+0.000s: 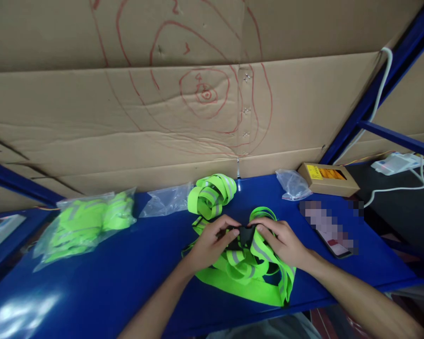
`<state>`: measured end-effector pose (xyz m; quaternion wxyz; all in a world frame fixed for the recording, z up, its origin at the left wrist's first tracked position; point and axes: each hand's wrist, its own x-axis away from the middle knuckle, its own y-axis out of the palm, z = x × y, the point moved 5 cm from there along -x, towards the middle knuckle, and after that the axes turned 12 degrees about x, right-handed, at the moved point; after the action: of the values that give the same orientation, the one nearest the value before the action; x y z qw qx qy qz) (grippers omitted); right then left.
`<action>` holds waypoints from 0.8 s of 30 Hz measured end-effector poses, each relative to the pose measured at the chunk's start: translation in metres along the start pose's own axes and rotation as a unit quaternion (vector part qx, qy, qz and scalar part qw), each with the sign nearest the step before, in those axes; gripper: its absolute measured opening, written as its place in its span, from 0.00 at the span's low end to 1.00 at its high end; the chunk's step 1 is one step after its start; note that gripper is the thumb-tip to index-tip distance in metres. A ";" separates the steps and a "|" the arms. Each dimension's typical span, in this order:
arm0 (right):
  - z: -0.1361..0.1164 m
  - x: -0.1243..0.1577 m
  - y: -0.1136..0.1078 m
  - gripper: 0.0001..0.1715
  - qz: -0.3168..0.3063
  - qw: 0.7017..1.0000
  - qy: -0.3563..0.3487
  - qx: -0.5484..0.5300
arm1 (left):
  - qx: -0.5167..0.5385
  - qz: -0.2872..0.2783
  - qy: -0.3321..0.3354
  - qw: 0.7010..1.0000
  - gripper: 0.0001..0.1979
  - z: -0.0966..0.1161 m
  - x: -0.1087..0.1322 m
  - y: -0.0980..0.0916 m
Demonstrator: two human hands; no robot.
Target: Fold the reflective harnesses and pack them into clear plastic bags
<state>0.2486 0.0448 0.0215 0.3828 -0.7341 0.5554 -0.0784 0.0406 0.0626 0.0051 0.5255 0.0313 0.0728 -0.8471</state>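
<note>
Both hands meet over a tangle of bright green reflective strap point(242, 278) with grey stripes, near the table's front edge. Between them is a black plastic buckle point(246, 235) joined to the strap. My left hand point(215, 240) pinches the buckle's left side, thumb in front and fingers behind. My right hand point(280, 238) grips its right side, with green webbing under the fingers. Whether the buckle's two halves are fully clipped together I cannot tell. Just behind the hands lies a loosely rolled green strap point(213, 193).
At left on the blue table point(127, 282) lies a clear bag of green straps point(88, 221). Empty plastic bags point(167, 200) lie along the back. A cardboard box point(328, 179) and a phone point(328, 230) are on the right. Cardboard with red rings point(204, 94) stands behind.
</note>
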 end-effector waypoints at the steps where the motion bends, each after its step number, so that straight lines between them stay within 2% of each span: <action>1: 0.001 0.000 -0.004 0.17 0.013 1.000 0.007 0.000 | 0.000 0.010 0.005 1.000 0.14 0.001 0.000 -0.002; 5: 0.008 0.000 -0.015 0.18 0.054 0.998 0.044 -0.002 | 0.008 0.048 0.018 0.999 0.14 0.003 -0.001 -0.008; 11: 0.003 0.000 0.001 0.17 0.006 1.000 0.015 0.000 | 0.018 0.011 0.013 1.000 0.13 -0.002 -0.002 0.005; 17: 0.005 0.000 -0.011 0.19 0.063 0.997 0.043 0.012 | 0.023 0.052 0.043 0.998 0.12 0.008 -0.001 -0.004; 24: 0.004 -0.001 -0.011 0.20 0.049 0.998 0.041 0.018 | 0.010 0.032 0.042 0.999 0.12 0.010 0.000 -0.005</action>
<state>0.2588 0.0486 0.0266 0.3763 -0.6950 0.6045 -0.0995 0.0363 0.0629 0.0151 0.5481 0.0747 0.0849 -0.8288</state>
